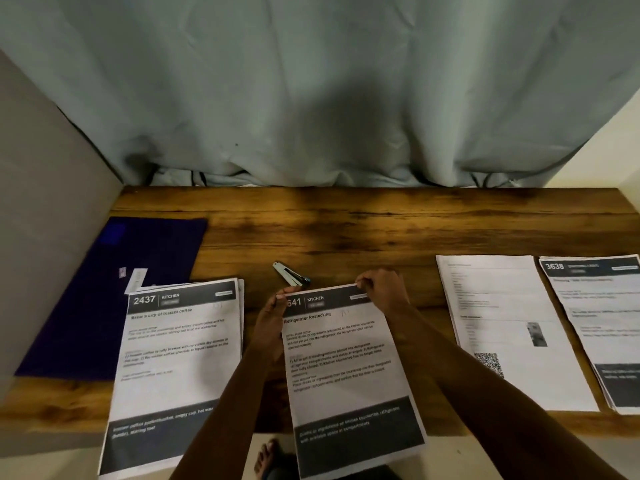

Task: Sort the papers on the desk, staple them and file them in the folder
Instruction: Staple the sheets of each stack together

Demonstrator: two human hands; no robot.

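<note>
1. Left hand (pixel 273 306): thumb and fingers pinch the top-left corner of the middle papers (pixel 346 368), partly covering the number in the header.
2. Right hand (pixel 381 292): fingers curled, pinching the top-right corner of the same papers at the top edge.
3. Middle papers: headed "KITCHEN / Refrigerator Restocking", with a dark band at the bottom. They sit in the centre of the desk (pixel 346 230), tilted slightly, and the lower part hangs past the near edge. This is probably more than one sheet, but the blur at the edges makes it hard to tell.
4. Stapler (pixel 291 275): small, silver and dark, lying on the desk just beyond the top edge of the middle papers, between the two hands. Neither hand touches it.
5. Left stack (pixel 176 341): headed "2437 KITCHEN", with several sheet edges showing at its top right. It lies left of the middle papers, and its bottom also overhangs the desk edge.
6. Folder (pixel 138 258): dark blue-purple, flat and closed at the far left of the desk. The left stack overlaps its near-right corner. A white slip (pixel 136 280) lies on the folder just above the stack.
7. QR sheet (pixel 509 323): a mostly white page with a QR code, to the right of the right arm and well apart from the middle papers.
8. Right stack (pixel 595 323): headed "3638", at the far right, just beside the QR sheet.
9. Curtain (pixel 311 98): grey-blue, hanging behind the desk, with its hem bunched on the back edge.
10. Foot (pixel 266 459): bare, on the floor below the near edge of the desk.
</note>
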